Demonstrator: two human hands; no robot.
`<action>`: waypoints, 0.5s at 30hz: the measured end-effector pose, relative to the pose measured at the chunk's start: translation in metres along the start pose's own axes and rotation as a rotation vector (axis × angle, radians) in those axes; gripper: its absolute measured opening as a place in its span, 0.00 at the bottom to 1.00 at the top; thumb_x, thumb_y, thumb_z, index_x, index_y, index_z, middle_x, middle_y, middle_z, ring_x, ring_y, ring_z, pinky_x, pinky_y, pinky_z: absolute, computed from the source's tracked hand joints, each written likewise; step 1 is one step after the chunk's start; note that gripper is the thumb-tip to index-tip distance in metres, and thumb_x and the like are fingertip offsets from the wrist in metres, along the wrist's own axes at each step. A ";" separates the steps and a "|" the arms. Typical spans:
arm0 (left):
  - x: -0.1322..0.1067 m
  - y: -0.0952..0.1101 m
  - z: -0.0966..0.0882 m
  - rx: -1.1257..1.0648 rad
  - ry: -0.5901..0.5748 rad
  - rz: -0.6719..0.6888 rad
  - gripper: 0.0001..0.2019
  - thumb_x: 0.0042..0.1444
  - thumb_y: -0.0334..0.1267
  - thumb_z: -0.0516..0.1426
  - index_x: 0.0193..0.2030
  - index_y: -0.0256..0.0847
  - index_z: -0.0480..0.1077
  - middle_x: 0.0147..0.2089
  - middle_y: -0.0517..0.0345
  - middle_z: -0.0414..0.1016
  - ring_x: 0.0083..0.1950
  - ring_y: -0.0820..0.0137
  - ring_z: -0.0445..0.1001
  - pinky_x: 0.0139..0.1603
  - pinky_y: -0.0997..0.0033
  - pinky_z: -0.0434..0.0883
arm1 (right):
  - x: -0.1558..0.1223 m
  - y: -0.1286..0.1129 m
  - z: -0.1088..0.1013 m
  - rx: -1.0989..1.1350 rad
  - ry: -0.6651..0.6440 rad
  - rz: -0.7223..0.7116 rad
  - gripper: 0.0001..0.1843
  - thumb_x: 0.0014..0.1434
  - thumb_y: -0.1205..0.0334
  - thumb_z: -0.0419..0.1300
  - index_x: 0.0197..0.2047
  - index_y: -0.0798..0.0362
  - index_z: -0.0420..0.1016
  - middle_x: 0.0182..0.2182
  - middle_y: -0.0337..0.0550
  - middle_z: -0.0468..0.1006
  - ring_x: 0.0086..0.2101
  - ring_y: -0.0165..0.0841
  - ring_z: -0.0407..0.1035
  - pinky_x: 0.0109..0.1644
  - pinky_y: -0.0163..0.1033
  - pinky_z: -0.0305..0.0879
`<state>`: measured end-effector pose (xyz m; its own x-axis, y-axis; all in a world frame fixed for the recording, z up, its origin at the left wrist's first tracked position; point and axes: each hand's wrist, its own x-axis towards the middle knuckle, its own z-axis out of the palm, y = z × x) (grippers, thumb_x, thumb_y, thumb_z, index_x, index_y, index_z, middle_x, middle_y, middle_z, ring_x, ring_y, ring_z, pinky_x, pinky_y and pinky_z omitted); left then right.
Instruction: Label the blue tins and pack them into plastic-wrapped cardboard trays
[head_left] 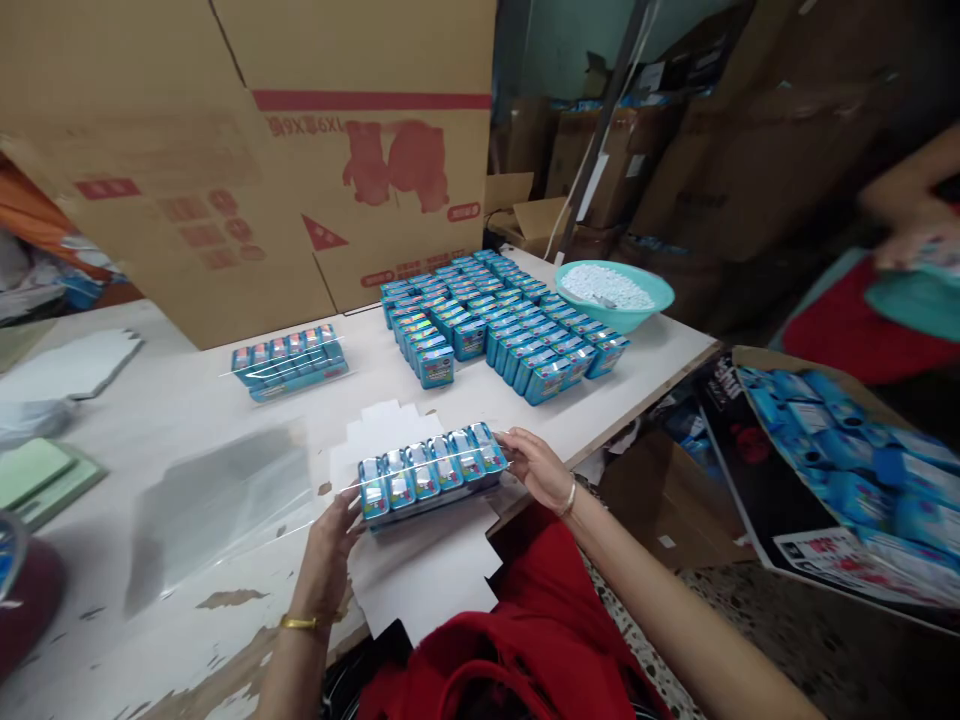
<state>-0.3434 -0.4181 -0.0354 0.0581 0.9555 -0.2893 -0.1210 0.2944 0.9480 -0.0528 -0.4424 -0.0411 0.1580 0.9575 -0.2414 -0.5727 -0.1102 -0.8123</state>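
Note:
A display tray of blue boxes (431,475), wrapped in clear film, is held between my two hands just above the near table edge. My left hand (334,545) grips its left end, and my right hand (538,468) has its fingers on the right end. Beneath it lie flat white card blanks (420,580). A second film-wrapped tray (289,362) of blue boxes sits farther back on the left. Clear plastic sheets (217,500) lie flat left of my left hand.
Rows of blue boxes (510,325) stand at the back, beside a turquoise basin (630,315) of small white pieces. Behind rises a large cardboard carton (300,180). A green scale-like object (49,480) sits at left. At right are a carton of blue packs (847,440) and another person's hand (911,235).

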 end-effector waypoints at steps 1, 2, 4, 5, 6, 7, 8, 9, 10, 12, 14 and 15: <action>-0.001 0.000 -0.001 0.008 -0.015 0.014 0.34 0.41 0.64 0.60 0.49 0.39 0.73 0.59 0.45 0.69 0.57 0.55 0.68 0.46 0.66 0.70 | -0.001 0.000 -0.001 -0.009 0.005 -0.001 0.21 0.40 0.52 0.71 0.24 0.51 0.62 0.31 0.36 0.75 0.31 0.28 0.68 0.29 0.28 0.62; -0.001 -0.001 -0.002 0.020 -0.031 0.026 0.33 0.43 0.62 0.61 0.50 0.39 0.73 0.59 0.46 0.69 0.58 0.56 0.68 0.47 0.66 0.70 | -0.001 0.001 -0.001 -0.018 0.011 -0.003 0.21 0.41 0.52 0.71 0.24 0.51 0.62 0.31 0.36 0.75 0.32 0.28 0.68 0.29 0.29 0.62; -0.001 -0.003 -0.005 0.051 -0.063 0.039 0.32 0.45 0.58 0.61 0.53 0.40 0.71 0.59 0.47 0.69 0.58 0.57 0.68 0.49 0.66 0.68 | -0.002 0.001 -0.002 -0.037 0.024 -0.004 0.20 0.41 0.51 0.71 0.25 0.51 0.64 0.31 0.36 0.75 0.31 0.29 0.68 0.29 0.29 0.62; -0.001 -0.004 -0.007 0.067 -0.075 0.040 0.32 0.46 0.56 0.61 0.54 0.40 0.71 0.59 0.47 0.69 0.58 0.58 0.68 0.51 0.66 0.68 | -0.002 0.002 -0.002 -0.046 0.028 -0.003 0.20 0.41 0.51 0.71 0.24 0.51 0.64 0.30 0.36 0.75 0.31 0.29 0.68 0.28 0.29 0.62; -0.001 -0.005 -0.008 0.083 -0.083 0.038 0.31 0.46 0.55 0.62 0.55 0.40 0.70 0.59 0.47 0.70 0.58 0.58 0.68 0.52 0.66 0.67 | -0.001 0.002 -0.002 -0.053 0.030 -0.002 0.20 0.41 0.51 0.71 0.24 0.51 0.64 0.29 0.36 0.74 0.30 0.29 0.68 0.28 0.29 0.61; 0.000 -0.006 -0.010 0.097 -0.084 0.037 0.31 0.46 0.55 0.62 0.55 0.41 0.70 0.59 0.48 0.69 0.58 0.58 0.68 0.52 0.66 0.67 | -0.001 0.002 -0.002 -0.055 0.030 0.000 0.20 0.41 0.51 0.71 0.24 0.51 0.64 0.30 0.37 0.74 0.30 0.28 0.67 0.28 0.29 0.61; 0.000 -0.007 -0.010 0.107 -0.075 0.039 0.31 0.46 0.54 0.62 0.55 0.41 0.71 0.59 0.48 0.69 0.58 0.58 0.67 0.53 0.66 0.67 | -0.001 0.003 -0.002 -0.054 0.029 0.004 0.21 0.41 0.51 0.71 0.24 0.51 0.64 0.30 0.37 0.74 0.30 0.28 0.67 0.29 0.29 0.61; 0.000 -0.007 -0.011 0.115 -0.065 0.042 0.31 0.45 0.54 0.63 0.54 0.42 0.71 0.60 0.48 0.69 0.59 0.57 0.67 0.53 0.66 0.67 | 0.000 0.003 -0.002 -0.052 0.027 0.007 0.21 0.41 0.51 0.71 0.23 0.51 0.64 0.30 0.37 0.74 0.30 0.28 0.66 0.29 0.29 0.61; 0.000 -0.007 -0.010 0.123 -0.057 0.044 0.30 0.45 0.54 0.63 0.54 0.42 0.71 0.60 0.48 0.69 0.59 0.57 0.66 0.53 0.66 0.67 | 0.000 0.004 -0.002 -0.053 0.024 0.009 0.21 0.41 0.50 0.71 0.23 0.51 0.63 0.30 0.36 0.74 0.30 0.27 0.66 0.29 0.29 0.61; 0.000 -0.003 -0.009 0.138 -0.045 0.040 0.29 0.44 0.55 0.63 0.52 0.43 0.72 0.58 0.48 0.70 0.58 0.58 0.68 0.53 0.65 0.68 | 0.001 0.006 -0.002 -0.073 0.011 0.005 0.22 0.41 0.48 0.71 0.23 0.52 0.64 0.29 0.37 0.74 0.29 0.27 0.65 0.30 0.30 0.61; -0.001 0.004 -0.006 0.166 -0.007 0.042 0.28 0.45 0.57 0.61 0.50 0.43 0.73 0.55 0.48 0.72 0.55 0.58 0.69 0.52 0.64 0.69 | 0.001 0.009 0.000 -0.106 -0.004 -0.012 0.22 0.42 0.45 0.70 0.25 0.52 0.67 0.29 0.38 0.73 0.31 0.29 0.66 0.34 0.32 0.62; -0.001 0.008 -0.005 0.194 0.043 0.064 0.28 0.44 0.59 0.60 0.47 0.42 0.74 0.53 0.48 0.72 0.54 0.57 0.70 0.51 0.63 0.69 | 0.001 0.010 0.001 -0.123 -0.001 -0.026 0.22 0.43 0.43 0.68 0.27 0.51 0.69 0.31 0.39 0.74 0.33 0.31 0.67 0.37 0.33 0.63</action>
<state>-0.3492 -0.4168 -0.0283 0.0134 0.9733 -0.2290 0.0698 0.2276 0.9713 -0.0594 -0.4423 -0.0493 0.1710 0.9607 -0.2187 -0.4657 -0.1168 -0.8772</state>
